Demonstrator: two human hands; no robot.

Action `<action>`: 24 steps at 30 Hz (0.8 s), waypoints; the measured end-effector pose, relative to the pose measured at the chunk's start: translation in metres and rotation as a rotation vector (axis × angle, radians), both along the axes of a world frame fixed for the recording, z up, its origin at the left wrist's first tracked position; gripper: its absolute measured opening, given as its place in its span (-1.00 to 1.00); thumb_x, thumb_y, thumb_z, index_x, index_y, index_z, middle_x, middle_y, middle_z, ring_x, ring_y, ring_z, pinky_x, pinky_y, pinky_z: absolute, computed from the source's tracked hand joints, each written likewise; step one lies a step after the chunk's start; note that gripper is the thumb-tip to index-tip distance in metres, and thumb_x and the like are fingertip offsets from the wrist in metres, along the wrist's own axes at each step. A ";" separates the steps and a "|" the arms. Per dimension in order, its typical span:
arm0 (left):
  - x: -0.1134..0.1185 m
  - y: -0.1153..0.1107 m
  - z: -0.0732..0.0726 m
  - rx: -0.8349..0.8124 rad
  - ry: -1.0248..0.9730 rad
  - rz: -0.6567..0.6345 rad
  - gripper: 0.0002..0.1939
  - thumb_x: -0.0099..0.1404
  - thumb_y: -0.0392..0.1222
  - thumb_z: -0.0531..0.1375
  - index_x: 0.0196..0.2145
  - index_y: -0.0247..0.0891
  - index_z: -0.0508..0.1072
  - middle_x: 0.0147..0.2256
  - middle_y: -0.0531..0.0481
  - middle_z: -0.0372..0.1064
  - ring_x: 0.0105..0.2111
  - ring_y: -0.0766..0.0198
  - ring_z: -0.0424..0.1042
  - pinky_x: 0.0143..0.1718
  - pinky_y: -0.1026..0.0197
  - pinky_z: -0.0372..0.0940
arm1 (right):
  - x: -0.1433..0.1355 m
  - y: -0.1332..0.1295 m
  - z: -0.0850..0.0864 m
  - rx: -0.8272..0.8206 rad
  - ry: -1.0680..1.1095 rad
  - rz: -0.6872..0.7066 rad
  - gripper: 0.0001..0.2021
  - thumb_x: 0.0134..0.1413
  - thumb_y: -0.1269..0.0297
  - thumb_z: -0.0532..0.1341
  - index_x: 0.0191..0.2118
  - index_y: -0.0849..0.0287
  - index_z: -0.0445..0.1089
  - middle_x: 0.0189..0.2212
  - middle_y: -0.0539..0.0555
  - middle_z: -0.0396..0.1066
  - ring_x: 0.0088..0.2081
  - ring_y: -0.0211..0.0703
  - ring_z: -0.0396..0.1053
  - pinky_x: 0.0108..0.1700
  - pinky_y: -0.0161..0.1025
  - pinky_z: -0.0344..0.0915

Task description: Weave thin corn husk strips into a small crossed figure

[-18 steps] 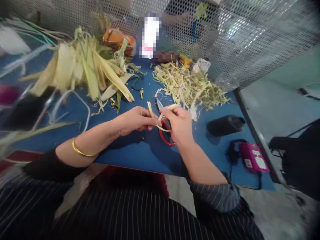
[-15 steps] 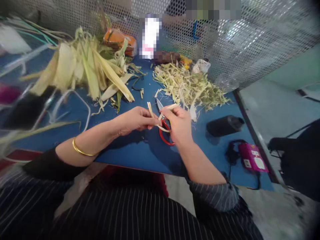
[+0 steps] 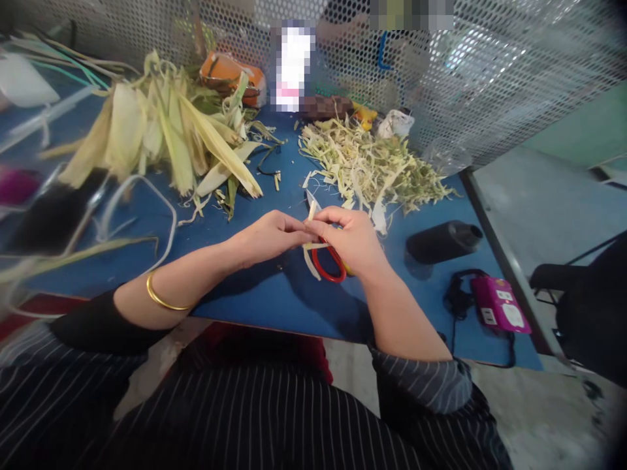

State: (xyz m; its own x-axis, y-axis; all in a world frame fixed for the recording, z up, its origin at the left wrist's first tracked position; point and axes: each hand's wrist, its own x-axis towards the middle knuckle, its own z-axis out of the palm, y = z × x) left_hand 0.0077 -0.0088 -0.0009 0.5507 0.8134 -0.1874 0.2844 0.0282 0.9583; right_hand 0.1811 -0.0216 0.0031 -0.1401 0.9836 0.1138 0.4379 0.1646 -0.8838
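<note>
Left hand (image 3: 272, 236) and right hand (image 3: 350, 238) meet at the fingertips above the near part of the blue table (image 3: 274, 307). Both pinch a pale strip (image 3: 312, 264) between thumb and fingers; other fingers curled. One end of it stands up above the fingertips, another curves down below them—single folded piece or two crossed pieces, cannot tell. Directly beneath: red-handled scissors (image 3: 332, 278), blades pointing away, partly hidden by the right hand. Gold bangle (image 3: 159, 301) on left forearm.

Far left of the hands: a spread bunch of corn husks (image 3: 130, 127). Beyond the right hand: a heap of shredded husk (image 3: 372, 163). Right side of table: black bottle (image 3: 443, 243) lying on its side, and near it a magenta box (image 3: 499, 303) with a dark cord. Perforated screen (image 3: 490, 85) along the back.
</note>
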 end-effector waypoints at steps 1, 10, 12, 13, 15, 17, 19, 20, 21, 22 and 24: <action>0.000 -0.001 0.000 0.016 0.013 0.006 -0.70 0.14 0.00 0.18 -0.47 -0.32 0.54 -0.63 0.11 0.20 -0.62 0.42 0.05 -0.58 0.31 -0.08 | -0.003 -0.001 -0.002 -0.023 0.043 -0.018 -0.81 -0.06 0.16 0.28 -0.49 0.18 0.44 -0.53 -0.01 0.41 -0.48 -0.28 0.32 -0.37 -0.27 0.27; -0.001 0.000 -0.004 0.104 0.026 -0.122 -0.72 0.18 -0.08 0.13 -0.49 -0.34 0.51 -0.61 0.11 0.13 -0.59 0.42 0.01 -0.57 0.30 -0.09 | -0.013 -0.004 -0.011 0.260 0.027 -0.200 -0.81 -0.04 0.30 0.26 -0.58 0.16 0.30 -0.53 -0.04 0.31 -0.43 -0.27 0.27 -0.30 -0.24 0.23; -0.001 0.000 -0.004 0.099 0.042 -0.131 -0.72 0.17 -0.10 0.13 -0.52 -0.34 0.49 -0.63 0.12 0.08 -0.60 0.43 -0.03 -0.58 0.30 -0.11 | -0.017 -0.006 -0.011 0.309 0.016 -0.216 -0.82 -0.03 0.33 0.25 -0.57 0.15 0.29 -0.51 -0.04 0.30 -0.42 -0.26 0.28 -0.28 -0.23 0.23; -0.001 -0.001 -0.003 0.094 0.045 -0.132 -0.71 0.17 -0.09 0.13 -0.54 -0.34 0.48 -0.65 0.13 0.06 -0.61 0.43 -0.04 -0.59 0.30 -0.12 | -0.019 -0.006 -0.012 0.333 0.018 -0.223 -0.82 -0.02 0.34 0.24 -0.58 0.15 0.29 -0.51 -0.04 0.30 -0.41 -0.26 0.28 -0.27 -0.23 0.23; 0.000 -0.002 -0.003 0.077 0.044 -0.137 -0.70 0.17 -0.07 0.13 -0.56 -0.33 0.47 -0.66 0.14 0.03 -0.63 0.44 -0.07 -0.61 0.29 -0.15 | -0.022 -0.007 -0.012 0.371 0.024 -0.234 -0.82 -0.02 0.36 0.23 -0.58 0.14 0.28 -0.51 -0.05 0.29 -0.40 -0.26 0.28 -0.25 -0.23 0.23; 0.000 -0.002 -0.003 0.056 0.041 -0.149 -0.70 0.17 -0.05 0.14 -0.55 -0.32 0.47 -0.67 0.15 0.03 -0.65 0.44 -0.06 -0.62 0.30 -0.15 | -0.024 -0.007 -0.013 0.393 0.028 -0.240 -0.81 -0.02 0.36 0.23 -0.58 0.14 0.27 -0.51 -0.05 0.29 -0.39 -0.26 0.28 -0.24 -0.23 0.23; 0.000 -0.002 -0.003 0.028 0.024 -0.140 -0.71 0.17 -0.05 0.16 -0.55 -0.32 0.47 -0.67 0.13 0.10 -0.65 0.44 0.02 -0.62 0.31 -0.08 | -0.023 -0.004 -0.012 0.381 0.030 -0.230 -0.81 -0.02 0.34 0.23 -0.58 0.14 0.28 -0.50 -0.05 0.30 -0.39 -0.26 0.28 -0.23 -0.23 0.24; 0.000 -0.002 -0.003 0.015 0.002 -0.115 -0.71 0.16 -0.04 0.17 -0.55 -0.31 0.46 -0.66 0.12 0.15 -0.65 0.44 0.07 -0.61 0.32 -0.03 | -0.021 -0.002 -0.011 0.359 0.033 -0.213 -0.82 0.00 0.31 0.23 -0.57 0.14 0.30 -0.49 -0.04 0.32 -0.38 -0.25 0.29 -0.21 -0.22 0.24; 0.000 -0.001 -0.002 0.005 -0.032 -0.070 -0.70 0.16 -0.04 0.18 -0.56 -0.31 0.45 -0.65 0.10 0.20 -0.64 0.43 0.13 -0.59 0.32 0.02 | -0.017 0.000 -0.010 0.333 0.042 -0.200 -0.84 0.03 0.27 0.21 -0.53 0.13 0.34 -0.46 -0.03 0.35 -0.36 -0.24 0.31 -0.19 -0.21 0.25; 0.000 0.000 -0.002 -0.004 -0.071 -0.014 -0.70 0.16 -0.03 0.19 -0.57 -0.31 0.45 -0.63 0.08 0.24 -0.62 0.43 0.17 -0.56 0.32 0.07 | -0.013 0.003 -0.010 0.308 0.061 -0.200 -0.84 0.07 0.22 0.18 -0.47 0.12 0.39 -0.41 -0.01 0.39 -0.31 -0.22 0.33 -0.15 -0.20 0.25; -0.001 0.002 0.000 -0.020 -0.143 0.107 -0.69 0.15 -0.01 0.20 -0.55 -0.32 0.45 -0.61 0.05 0.30 -0.60 0.43 0.21 -0.53 0.33 0.12 | -0.003 0.008 -0.009 0.260 0.151 -0.262 -0.78 0.12 0.10 0.13 -0.31 0.08 0.44 -0.27 0.03 0.44 -0.20 -0.19 0.36 -0.08 -0.18 0.25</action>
State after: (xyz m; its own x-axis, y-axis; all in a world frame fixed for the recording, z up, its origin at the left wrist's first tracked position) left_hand 0.0065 -0.0065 -0.0005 0.4836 0.8655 -0.1303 0.1394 0.0708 0.9877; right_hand 0.1780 -0.0132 -0.0063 0.1487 0.9196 0.3635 0.3635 0.2911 -0.8850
